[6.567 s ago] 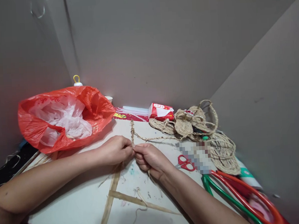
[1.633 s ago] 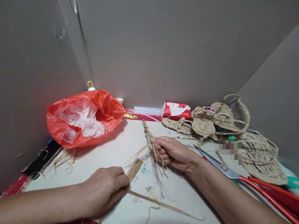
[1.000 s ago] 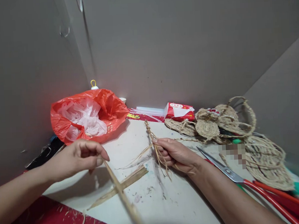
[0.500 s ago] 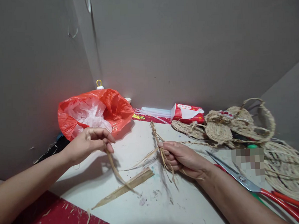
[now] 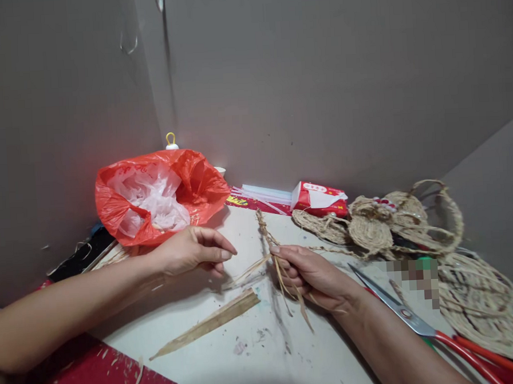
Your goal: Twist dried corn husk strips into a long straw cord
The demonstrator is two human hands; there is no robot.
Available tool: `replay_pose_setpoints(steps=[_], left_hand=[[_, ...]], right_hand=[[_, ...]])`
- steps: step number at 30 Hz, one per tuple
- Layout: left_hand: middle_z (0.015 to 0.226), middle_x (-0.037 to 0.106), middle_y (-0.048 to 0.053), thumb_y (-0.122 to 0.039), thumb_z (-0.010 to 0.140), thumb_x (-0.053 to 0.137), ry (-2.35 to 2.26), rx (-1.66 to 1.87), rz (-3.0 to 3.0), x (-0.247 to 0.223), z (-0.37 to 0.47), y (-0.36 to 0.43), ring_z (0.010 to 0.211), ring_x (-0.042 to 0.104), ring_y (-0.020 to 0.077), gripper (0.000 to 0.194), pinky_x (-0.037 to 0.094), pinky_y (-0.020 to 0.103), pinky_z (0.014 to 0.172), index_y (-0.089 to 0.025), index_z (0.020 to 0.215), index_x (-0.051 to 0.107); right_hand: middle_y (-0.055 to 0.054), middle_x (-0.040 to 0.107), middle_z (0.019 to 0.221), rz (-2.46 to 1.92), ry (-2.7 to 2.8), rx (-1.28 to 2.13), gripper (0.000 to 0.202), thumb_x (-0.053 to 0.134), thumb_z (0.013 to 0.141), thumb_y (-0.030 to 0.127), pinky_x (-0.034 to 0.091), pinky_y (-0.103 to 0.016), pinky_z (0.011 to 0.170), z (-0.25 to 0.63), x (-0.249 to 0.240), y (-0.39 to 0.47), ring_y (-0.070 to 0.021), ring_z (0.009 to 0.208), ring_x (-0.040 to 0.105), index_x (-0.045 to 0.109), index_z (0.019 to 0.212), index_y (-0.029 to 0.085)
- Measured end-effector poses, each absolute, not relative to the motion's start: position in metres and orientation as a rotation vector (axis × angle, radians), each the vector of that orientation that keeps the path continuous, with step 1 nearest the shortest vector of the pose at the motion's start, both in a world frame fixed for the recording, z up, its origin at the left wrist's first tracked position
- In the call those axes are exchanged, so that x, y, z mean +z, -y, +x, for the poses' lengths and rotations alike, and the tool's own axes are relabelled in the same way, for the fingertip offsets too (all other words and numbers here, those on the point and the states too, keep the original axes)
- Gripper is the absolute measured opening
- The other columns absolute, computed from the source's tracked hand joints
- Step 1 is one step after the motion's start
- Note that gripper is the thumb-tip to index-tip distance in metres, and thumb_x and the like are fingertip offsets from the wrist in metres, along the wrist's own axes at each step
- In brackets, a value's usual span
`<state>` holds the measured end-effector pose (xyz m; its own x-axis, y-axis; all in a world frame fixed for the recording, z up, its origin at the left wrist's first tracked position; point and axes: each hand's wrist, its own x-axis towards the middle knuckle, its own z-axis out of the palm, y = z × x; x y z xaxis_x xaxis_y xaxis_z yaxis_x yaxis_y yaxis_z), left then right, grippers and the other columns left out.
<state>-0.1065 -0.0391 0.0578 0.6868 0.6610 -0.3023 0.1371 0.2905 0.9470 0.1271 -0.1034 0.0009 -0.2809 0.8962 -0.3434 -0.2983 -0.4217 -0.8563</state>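
The right hand (image 5: 308, 275) grips the braid (image 5: 262, 229) above the tabletop (image 5: 231, 365), loose strands splaying below the fingers. The left hand (image 5: 199, 252) is half curled nearby; whether it holds anything, I cannot tell. A flat leaf (image 5: 207, 323) lies below the hands. The left forearm overlaps the red bag (image 5: 200, 186) in view. Scissors (image 5: 404, 312) lie just beside the right forearm, near woven pieces (image 5: 370, 232); a tissue pack (image 5: 317, 199) sits behind.

Head-worn view, forward and down over both hands and tabletop (image 5: 197, 367).
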Motion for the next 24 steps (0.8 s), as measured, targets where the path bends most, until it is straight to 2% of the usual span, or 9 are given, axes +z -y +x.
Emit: replay_pose_setpoints(steps=[7,12,17,24], left_hand=[[0.065,0.065,0.002,-0.011,0.065,0.075,-0.663,0.434,1.051,0.053,-0.063,0.039,0.057,0.062,0.0099,0.020,0.050,0.027,0.065,-0.010,0.080,0.062],[0.064,0.064,0.000,-0.005,0.067,0.070,-0.712,0.512,1.148,0.044,-0.048,0.041,0.055,0.057,0.0059,0.015,0.043,0.020,0.060,-0.009,0.080,0.063],[0.059,0.059,-0.003,-0.004,0.066,0.070,-0.755,0.589,1.104,0.031,-0.035,0.044,0.050,0.051,0.0041,0.016,0.038,0.018,0.054,-0.009,0.076,0.061],[0.061,0.062,0.000,-0.006,0.063,0.072,-0.749,0.639,0.945,0.020,-0.030,0.046,0.056,0.057,0.0081,0.018,0.043,0.023,0.064,-0.011,0.075,0.059]], right_hand=[[0.011,0.026,0.046,-1.069,0.831,1.843,0.042,0.067,0.077,0.043,0.008,-0.016,0.036,0.127,-0.001,0.104,-0.0014,0.038,0.011,0.037,0.059,0.018],[0.011,0.026,0.047,-1.045,0.805,1.842,0.040,0.067,0.077,0.040,0.009,-0.016,0.036,0.126,-0.002,0.105,-0.0020,0.040,0.010,0.039,0.059,0.018],[0.011,0.026,0.047,-1.003,0.763,1.853,0.038,0.067,0.078,0.039,0.009,-0.016,0.036,0.127,-0.004,0.104,-0.0023,0.040,0.009,0.041,0.060,0.018],[0.011,0.025,0.047,-0.984,0.765,1.846,0.039,0.067,0.078,0.039,0.010,-0.014,0.035,0.125,-0.003,0.103,-0.0016,0.038,0.012,0.041,0.060,0.017]])
